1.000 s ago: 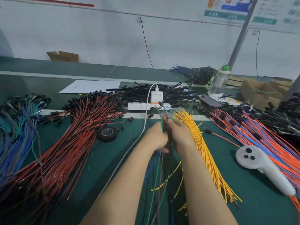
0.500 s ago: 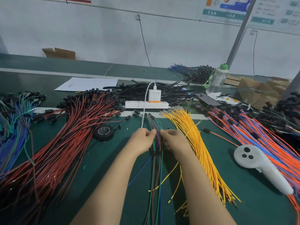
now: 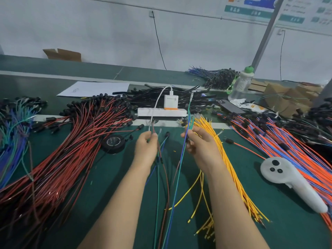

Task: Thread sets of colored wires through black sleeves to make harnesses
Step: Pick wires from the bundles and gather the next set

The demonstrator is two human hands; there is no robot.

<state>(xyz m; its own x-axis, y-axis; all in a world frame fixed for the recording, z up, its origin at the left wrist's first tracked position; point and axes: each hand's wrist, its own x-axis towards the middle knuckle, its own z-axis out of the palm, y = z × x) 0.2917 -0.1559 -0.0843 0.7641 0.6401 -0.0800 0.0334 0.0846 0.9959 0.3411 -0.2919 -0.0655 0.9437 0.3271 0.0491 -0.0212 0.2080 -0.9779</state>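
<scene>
Above green mat (image 3: 106, 177) — left hand (image 3: 146, 148) grip pinching red wires (image 3: 168, 187); right hand (image 3: 201, 146) grasping green-blue wires (image 3: 188, 112).

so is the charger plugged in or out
Plugged in: the charger sits upright on the power strip, its orange base flush against it.

Mixed wires (image 3: 158, 177), red, green and blue, are pinched in the left hand (image 3: 145, 148) with their metal tips up. Their tails trail toward the near edge of the desk (image 3: 111, 173). Green and blue wires (image 3: 189, 123) stand up from the right hand (image 3: 201, 146). Black sleeves (image 3: 154, 97) lie heaped at the far middle, and yellow wires (image 3: 226, 159) fan out right of centre.
</scene>
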